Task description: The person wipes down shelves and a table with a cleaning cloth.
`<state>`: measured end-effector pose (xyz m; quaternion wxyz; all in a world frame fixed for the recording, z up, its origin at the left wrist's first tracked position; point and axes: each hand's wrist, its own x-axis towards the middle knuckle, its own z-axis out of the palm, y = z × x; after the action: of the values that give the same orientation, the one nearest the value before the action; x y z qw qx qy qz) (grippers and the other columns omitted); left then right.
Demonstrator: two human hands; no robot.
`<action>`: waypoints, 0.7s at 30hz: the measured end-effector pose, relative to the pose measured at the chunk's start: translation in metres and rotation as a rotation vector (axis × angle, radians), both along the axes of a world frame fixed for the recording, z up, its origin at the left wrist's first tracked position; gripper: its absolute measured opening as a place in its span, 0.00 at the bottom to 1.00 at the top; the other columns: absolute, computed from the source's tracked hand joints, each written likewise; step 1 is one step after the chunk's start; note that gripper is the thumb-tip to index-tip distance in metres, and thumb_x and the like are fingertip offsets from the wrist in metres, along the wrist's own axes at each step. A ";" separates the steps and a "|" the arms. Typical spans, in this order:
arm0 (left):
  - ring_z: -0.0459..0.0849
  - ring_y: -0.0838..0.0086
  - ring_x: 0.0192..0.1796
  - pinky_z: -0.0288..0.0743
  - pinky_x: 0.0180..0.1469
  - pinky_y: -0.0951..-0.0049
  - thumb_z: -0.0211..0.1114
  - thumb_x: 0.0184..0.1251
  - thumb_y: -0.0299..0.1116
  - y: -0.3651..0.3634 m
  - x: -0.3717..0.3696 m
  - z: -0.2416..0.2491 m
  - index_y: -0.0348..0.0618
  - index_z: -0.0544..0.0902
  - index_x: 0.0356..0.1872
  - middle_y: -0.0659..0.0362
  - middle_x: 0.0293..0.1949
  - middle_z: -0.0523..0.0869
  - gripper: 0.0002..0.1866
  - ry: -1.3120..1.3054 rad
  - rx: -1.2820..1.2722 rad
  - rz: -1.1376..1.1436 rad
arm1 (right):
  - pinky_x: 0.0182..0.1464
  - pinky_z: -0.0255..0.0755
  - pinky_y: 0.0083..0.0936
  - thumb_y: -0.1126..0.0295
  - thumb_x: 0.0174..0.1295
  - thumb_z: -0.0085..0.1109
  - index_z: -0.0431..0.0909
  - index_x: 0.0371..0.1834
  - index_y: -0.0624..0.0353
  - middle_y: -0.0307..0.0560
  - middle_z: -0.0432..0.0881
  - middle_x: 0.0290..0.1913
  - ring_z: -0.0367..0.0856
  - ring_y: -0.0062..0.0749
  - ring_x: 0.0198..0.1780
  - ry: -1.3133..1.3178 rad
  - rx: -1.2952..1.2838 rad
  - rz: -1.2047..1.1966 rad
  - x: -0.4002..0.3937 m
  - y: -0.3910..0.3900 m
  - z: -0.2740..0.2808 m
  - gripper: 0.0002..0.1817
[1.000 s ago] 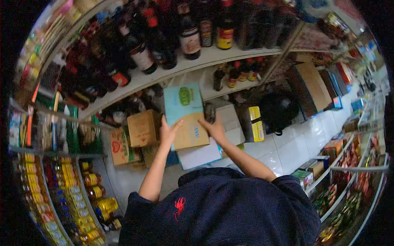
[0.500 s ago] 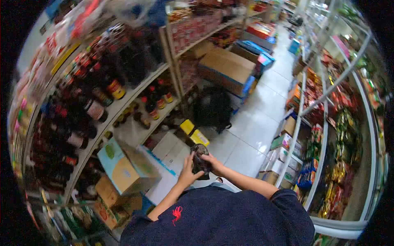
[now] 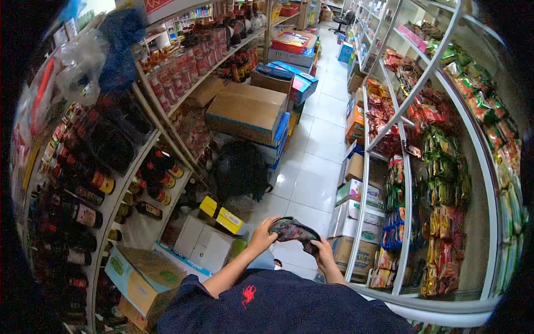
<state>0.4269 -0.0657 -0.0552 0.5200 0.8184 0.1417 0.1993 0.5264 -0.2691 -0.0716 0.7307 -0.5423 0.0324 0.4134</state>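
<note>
A dark, patterned piece of cloth [image 3: 295, 231] with a black band along its upper edge stretches between my two hands in front of my chest. My left hand [image 3: 263, 232] grips its left end with the fingers closed. At the other end, my right hand [image 3: 324, 251] pinches the cloth. Its middle sags slightly, and the exact kind of item is hard to make out. Beyond it to the left lie a yellow box [image 3: 222, 216] and a grey-white carton [image 3: 203, 243].
Bottles line the shelves [image 3: 125, 192] at left. A black bag [image 3: 239, 167] and a brown carton [image 3: 247, 111] stand beside the tiled aisle [image 3: 311, 145]. Glass-framed shelves with packets [image 3: 445, 167] rise close on the right. An open carton [image 3: 142, 273] is at lower left.
My hands have moved apart and to the right, spreading the dark item that was bunched between them. The view has turned, with the shelves and boxes shifting left.
</note>
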 end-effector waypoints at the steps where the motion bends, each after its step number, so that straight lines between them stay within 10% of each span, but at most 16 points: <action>1: 0.74 0.57 0.49 0.67 0.52 0.67 0.54 0.42 0.24 0.008 0.006 -0.004 0.42 0.72 0.50 0.48 0.45 0.75 0.25 0.066 -0.011 0.005 | 0.41 0.74 0.24 0.74 0.54 0.51 0.69 0.46 0.67 0.46 0.77 0.39 0.77 0.30 0.38 0.013 -0.031 -0.021 0.007 0.001 -0.003 0.15; 14: 0.72 0.52 0.47 0.67 0.48 0.61 0.54 0.54 0.35 0.182 0.142 -0.015 0.44 0.67 0.52 0.48 0.42 0.72 0.21 0.274 0.084 0.126 | 0.42 0.71 0.24 0.63 0.58 0.51 0.74 0.40 0.61 0.41 0.78 0.35 0.77 0.25 0.36 -0.263 -0.038 0.333 0.213 0.234 0.020 0.14; 21: 0.76 0.53 0.46 0.71 0.45 0.60 0.66 0.39 0.44 0.234 0.266 -0.028 0.44 0.70 0.50 0.44 0.43 0.76 0.32 0.641 0.173 -0.006 | 0.38 0.63 0.16 0.60 0.61 0.47 0.75 0.29 0.60 0.37 0.73 0.28 0.69 0.19 0.32 -0.478 -0.173 0.098 0.306 0.252 0.002 0.14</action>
<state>0.6932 0.1684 -0.0832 0.3781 0.8810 0.2784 -0.0586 0.8324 -0.0170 -0.0696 0.6477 -0.6859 -0.1320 0.3042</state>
